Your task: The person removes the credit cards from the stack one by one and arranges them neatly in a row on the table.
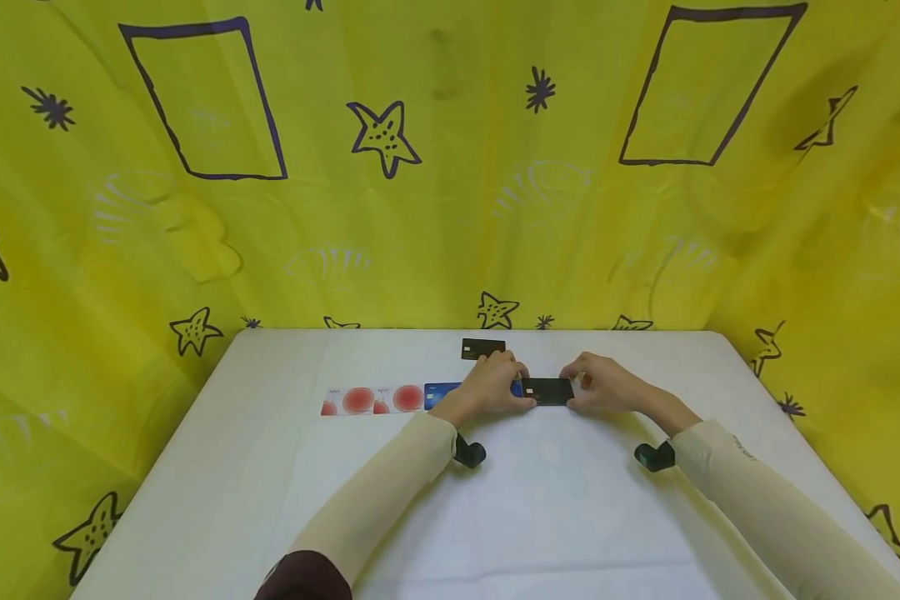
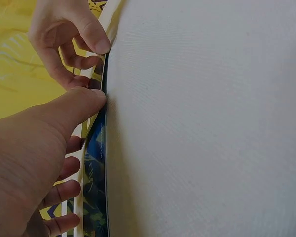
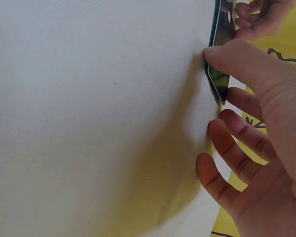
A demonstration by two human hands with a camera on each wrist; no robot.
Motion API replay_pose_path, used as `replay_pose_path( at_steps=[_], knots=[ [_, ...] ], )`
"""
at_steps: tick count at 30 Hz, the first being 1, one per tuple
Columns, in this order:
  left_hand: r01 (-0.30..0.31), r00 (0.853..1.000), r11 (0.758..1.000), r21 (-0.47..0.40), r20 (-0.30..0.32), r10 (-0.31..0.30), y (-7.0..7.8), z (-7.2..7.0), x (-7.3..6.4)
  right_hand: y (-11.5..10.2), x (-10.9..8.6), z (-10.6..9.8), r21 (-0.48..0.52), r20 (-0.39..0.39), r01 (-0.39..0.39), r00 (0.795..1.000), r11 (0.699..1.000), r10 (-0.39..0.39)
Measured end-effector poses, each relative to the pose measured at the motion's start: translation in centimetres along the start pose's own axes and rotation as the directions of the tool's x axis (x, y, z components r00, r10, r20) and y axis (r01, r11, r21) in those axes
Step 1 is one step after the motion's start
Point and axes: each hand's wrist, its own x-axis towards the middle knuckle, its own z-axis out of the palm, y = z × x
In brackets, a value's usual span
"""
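A black bank card with a chip lies at the right end of a row of cards. My left hand pinches its left end, thumb at the near edge and a fingertip at the far edge. At the right end my right hand grips the same black card, its thumb on the near edge. Under the left hand, a blue card is partly covered, with more blue showing just left of the black card. Farther left in the row are two white cards with red circles, one outer and one inner.
A second black card lies behind the row, its lower right corner overlapped by the left hand. All the cards are on a white-covered table. A yellow patterned curtain rises along the back and sides. Dark wrist-worn devices hang under both sleeves.
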Motion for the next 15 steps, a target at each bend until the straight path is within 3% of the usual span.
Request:
replay_pose_path(
  at_steps=[15],
  knots=[
    [0.029, 1.0, 1.0, 0.011, 0.01, -0.029, 0.3, 0.02, -0.72, 0.21, -0.03, 0.11, 0.032, 0.021, 0.0, 1.0, 1.0, -0.001]
  ],
)
